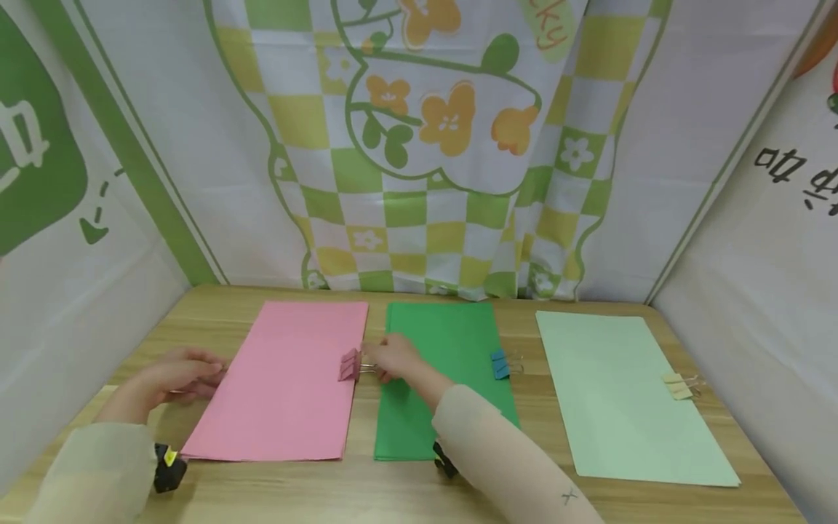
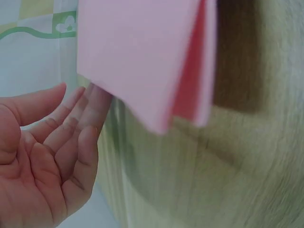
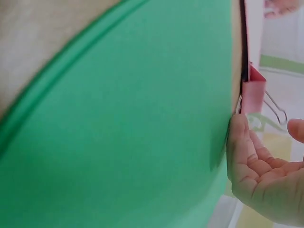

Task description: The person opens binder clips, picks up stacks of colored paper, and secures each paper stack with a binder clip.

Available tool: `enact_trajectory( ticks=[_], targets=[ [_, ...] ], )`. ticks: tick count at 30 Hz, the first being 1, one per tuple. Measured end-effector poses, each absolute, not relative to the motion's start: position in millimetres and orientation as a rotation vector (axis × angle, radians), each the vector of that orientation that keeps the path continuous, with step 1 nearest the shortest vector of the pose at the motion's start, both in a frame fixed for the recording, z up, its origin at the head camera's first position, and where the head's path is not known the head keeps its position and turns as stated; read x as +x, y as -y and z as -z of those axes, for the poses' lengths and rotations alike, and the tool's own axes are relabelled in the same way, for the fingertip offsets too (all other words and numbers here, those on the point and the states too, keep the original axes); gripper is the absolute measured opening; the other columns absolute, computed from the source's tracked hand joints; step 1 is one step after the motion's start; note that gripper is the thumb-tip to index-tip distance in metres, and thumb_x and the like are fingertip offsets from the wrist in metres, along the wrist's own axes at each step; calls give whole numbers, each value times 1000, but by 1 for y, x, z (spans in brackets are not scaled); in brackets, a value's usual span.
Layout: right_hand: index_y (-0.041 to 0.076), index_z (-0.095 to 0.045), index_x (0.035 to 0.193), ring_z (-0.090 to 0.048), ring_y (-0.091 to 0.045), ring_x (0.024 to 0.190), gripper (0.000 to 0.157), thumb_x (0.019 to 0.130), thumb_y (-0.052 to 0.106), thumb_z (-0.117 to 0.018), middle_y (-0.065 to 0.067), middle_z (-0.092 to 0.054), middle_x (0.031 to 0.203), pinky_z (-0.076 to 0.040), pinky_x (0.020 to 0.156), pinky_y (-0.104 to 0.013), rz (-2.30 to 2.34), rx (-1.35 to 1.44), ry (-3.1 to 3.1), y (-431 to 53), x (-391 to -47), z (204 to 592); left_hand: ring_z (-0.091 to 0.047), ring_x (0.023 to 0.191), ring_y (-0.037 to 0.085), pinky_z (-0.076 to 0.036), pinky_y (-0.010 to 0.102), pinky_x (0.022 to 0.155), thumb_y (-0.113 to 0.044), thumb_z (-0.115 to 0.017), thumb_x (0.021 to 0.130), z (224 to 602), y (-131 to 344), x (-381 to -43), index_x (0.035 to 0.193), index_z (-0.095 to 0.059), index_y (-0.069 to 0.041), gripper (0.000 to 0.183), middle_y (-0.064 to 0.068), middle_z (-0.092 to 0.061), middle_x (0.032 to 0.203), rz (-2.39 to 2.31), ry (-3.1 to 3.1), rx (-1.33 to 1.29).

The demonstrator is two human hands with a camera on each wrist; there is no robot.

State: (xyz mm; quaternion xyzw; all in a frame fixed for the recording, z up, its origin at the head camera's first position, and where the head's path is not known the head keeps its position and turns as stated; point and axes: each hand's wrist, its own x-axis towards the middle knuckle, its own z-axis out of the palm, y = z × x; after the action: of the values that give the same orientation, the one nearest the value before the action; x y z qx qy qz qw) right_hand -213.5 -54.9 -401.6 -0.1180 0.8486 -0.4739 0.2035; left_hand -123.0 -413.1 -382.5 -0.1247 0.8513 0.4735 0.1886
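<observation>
A stack of pink paper (image 1: 281, 378) lies at the left of the table, with a pink binder clip (image 1: 349, 366) on its right edge. My right hand (image 1: 396, 358) is at that clip's wire handles. In the right wrist view its fingertips (image 3: 239, 124) touch the lower wire, while the thumb (image 3: 297, 130) stands apart from the upper one. By the left edge of the pink paper is my left hand (image 1: 183, 375). Its fingers (image 2: 102, 102) reach just under the paper's edge, thumb spread away, and the sheets (image 2: 137, 61) part at one corner in the left wrist view.
Under my right forearm lies a green paper stack (image 1: 445, 338) with a blue binder clip (image 1: 500, 365) on its right edge. Farther right is a pale green stack (image 1: 628, 393) with a yellow binder clip (image 1: 677, 386). Printed cloth (image 1: 406, 218) hangs behind the wooden table (image 1: 281, 487).
</observation>
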Motion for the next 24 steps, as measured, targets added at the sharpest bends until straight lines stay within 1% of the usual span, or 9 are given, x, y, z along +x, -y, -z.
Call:
enact_trajectory(
  ticks=[2,5,9,11,12,14,16,19,24],
  targets=[
    [-4,-62,103,-59,-16,54,34,99,29,-59,-14,-66,71,-52,53,-24,1394,-302,-2308,49,-215,400,-72,77,5,-50,22,58,-16,-47,104,381,414,-122,137,-37,18,49,-1,-76,96,-1321,-2421,-346],
    [-5,-61,104,-57,-13,55,24,98,18,-58,-12,-64,72,-51,55,-22,1521,-258,-2235,37,-219,393,-69,76,0,-50,23,59,-16,-47,103,376,413,-124,135,-36,19,49,-3,-75,95,-1318,-2520,-329],
    [-1,-60,95,-61,-13,58,11,96,9,-55,-6,-64,70,-52,58,-23,1660,-248,-2201,13,-223,379,-62,77,-7,-52,25,66,-22,-44,105,365,403,-129,135,-41,16,48,12,-71,109,-1322,-2776,-274],
    [3,-59,90,-66,-16,63,10,97,9,-55,-5,-66,71,-52,62,-24,1691,-244,-2211,-1,-220,372,-59,76,-6,-51,25,64,-27,-45,105,358,392,-128,129,-48,11,45,15,-68,109,-1280,-2921,-260],
    [4,-58,86,-67,-16,64,12,96,10,-55,-5,-66,71,-51,62,-25,1704,-253,-2225,-8,-219,369,-56,71,-4,-49,25,61,-29,-46,105,353,386,-127,120,-52,9,41,16,-67,102,-1254,-2986,-255],
    [6,-56,81,-68,-18,66,15,96,9,-57,-6,-68,72,-49,62,-25,1714,-272,-2267,-22,-216,363,-47,61,2,-43,25,55,-27,-49,103,344,372,-123,95,-54,1,30,6,-58,78,-1199,-3095,-269],
    [7,-55,78,-68,-17,67,18,95,9,-59,-7,-68,73,-49,63,-24,1707,-319,-2326,-36,-215,356,-36,53,7,-35,26,51,-22,-50,100,334,356,-118,75,-42,-7,30,-2,-41,63,-1152,-3168,-266],
    [6,-54,75,-64,-15,66,20,94,7,-61,-9,-68,74,-43,57,-23,1663,-472,-2436,-55,-212,345,-25,50,8,-28,25,51,-9,-50,91,324,330,-112,65,-29,-12,33,-5,-25,56,-1107,-3260,-149],
    [5,-55,80,-59,-17,66,19,96,11,-64,-10,-66,77,-42,57,-28,1565,-628,-2583,-84,-203,325,-25,51,4,-24,22,51,-5,-55,89,313,291,-108,62,-33,-12,36,-8,-27,57,-942,-3405,234]
  ],
)
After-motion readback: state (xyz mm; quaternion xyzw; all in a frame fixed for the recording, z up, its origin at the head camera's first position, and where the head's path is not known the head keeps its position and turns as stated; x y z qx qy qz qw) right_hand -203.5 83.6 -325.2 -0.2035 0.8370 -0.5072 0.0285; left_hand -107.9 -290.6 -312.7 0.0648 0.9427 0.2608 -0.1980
